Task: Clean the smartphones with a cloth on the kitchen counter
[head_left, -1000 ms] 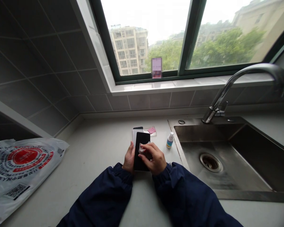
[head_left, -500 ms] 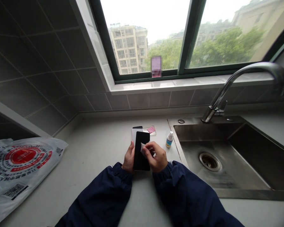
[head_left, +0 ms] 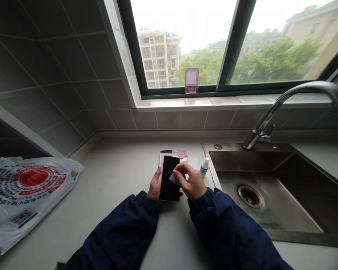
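Countertop, frame centre: your left hand (head_left: pixel 155 184) grips the phone (head_left: pixel 169 178) while your right hand (head_left: pixel 192 183) pinches a wipe (head_left: pixel 174 179) mid-screen, wiping unfinished.

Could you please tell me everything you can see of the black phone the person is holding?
The phone is a slim black slab, its dark glossy screen facing up and unlit. It is held just above the grey counter, long axis pointing away from the person. The left hand grips its left edge; the right hand presses a small white wipe onto the screen.
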Tool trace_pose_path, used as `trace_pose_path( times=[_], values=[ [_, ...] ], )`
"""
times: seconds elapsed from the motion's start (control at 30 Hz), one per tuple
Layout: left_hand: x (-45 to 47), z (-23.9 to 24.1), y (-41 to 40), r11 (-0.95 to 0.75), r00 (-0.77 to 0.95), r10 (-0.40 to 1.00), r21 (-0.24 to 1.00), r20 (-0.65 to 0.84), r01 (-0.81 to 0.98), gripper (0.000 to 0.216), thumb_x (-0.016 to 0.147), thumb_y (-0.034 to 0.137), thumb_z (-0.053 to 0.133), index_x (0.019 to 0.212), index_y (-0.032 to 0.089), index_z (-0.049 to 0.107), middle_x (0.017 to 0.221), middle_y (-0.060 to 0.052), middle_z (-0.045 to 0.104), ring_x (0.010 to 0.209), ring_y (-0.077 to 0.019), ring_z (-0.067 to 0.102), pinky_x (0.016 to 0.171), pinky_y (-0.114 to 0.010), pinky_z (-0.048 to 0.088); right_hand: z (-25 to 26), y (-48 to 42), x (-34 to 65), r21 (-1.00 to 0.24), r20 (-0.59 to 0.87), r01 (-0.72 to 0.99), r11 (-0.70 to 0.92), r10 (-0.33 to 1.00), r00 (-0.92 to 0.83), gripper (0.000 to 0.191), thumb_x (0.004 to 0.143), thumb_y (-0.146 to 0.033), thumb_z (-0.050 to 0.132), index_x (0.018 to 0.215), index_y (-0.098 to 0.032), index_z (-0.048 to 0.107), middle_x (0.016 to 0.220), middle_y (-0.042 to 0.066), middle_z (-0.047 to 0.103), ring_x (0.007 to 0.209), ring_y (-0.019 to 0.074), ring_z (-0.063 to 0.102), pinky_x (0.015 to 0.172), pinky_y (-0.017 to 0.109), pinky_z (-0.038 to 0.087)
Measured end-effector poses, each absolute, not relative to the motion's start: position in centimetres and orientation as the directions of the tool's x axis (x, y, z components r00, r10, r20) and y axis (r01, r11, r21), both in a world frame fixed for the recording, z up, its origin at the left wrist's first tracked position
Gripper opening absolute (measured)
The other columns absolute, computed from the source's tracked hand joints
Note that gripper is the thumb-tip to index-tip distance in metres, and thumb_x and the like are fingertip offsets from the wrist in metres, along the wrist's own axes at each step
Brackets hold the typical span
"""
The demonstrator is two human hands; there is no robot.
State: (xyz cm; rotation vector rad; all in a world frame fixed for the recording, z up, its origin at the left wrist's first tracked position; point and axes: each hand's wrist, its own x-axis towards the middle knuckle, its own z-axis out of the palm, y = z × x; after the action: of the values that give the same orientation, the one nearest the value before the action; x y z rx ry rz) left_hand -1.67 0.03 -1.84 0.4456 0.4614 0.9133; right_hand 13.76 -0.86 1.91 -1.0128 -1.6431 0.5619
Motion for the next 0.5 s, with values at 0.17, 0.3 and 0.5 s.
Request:
trace_pose_path(
  times=[0.17, 0.3, 0.5],
  values=[
    [-1.6, -1.0, -0.2, 0.564, 0.546, 0.809, 0.55, -0.217, -0.616, 0.074, 0.093, 0.065, 0.036, 0.146, 0.013, 0.041, 0.119, -0.022, 0.066, 0.095, -0.0365, 0.069, 0.081, -0.056, 0.054, 6.1, -0.5, 14.6, -0.62, 0.599, 0.528, 0.58, 0.785, -0.159, 0.008, 0.089, -0.028, 0.061, 0.086, -0.022, 0.066, 0.067, -0.001, 0.065, 0.056, 0.0119, 0.057, 0.059, 0.023, 0.044],
    [-1.7, -1.1, -0.2, 0.562, 0.56, 0.804, 0.567, -0.2, -0.603, 0.078, 0.092, 0.068, 0.034, 0.144, 0.011, 0.042, 0.119, -0.025, 0.065, 0.092, -0.0386, 0.069, 0.066, -0.052, 0.057, 9.1, 0.0, 15.2, -0.544, 0.582, 0.551, 0.632, 0.758, -0.295, 0.01, 0.088, -0.029, 0.065, 0.085, -0.02, 0.069, 0.063, -0.003, 0.061, 0.053, 0.009, 0.051, 0.057, 0.021, 0.039],
    [-1.3, -1.1, -0.3, 0.539, 0.564, 0.814, 0.54, -0.137, -0.646, 0.073, 0.094, 0.063, 0.036, 0.141, 0.009, 0.048, 0.118, -0.021, 0.068, 0.105, -0.0375, 0.066, 0.088, -0.054, 0.052, 10.2, 0.0, 14.7, -0.751, 0.418, 0.296, 0.59, 0.773, -0.478, 0.018, 0.089, -0.033, 0.066, 0.094, -0.017, 0.073, 0.076, 0.001, 0.067, 0.066, 0.0115, 0.059, 0.06, 0.021, 0.044]
  ],
)
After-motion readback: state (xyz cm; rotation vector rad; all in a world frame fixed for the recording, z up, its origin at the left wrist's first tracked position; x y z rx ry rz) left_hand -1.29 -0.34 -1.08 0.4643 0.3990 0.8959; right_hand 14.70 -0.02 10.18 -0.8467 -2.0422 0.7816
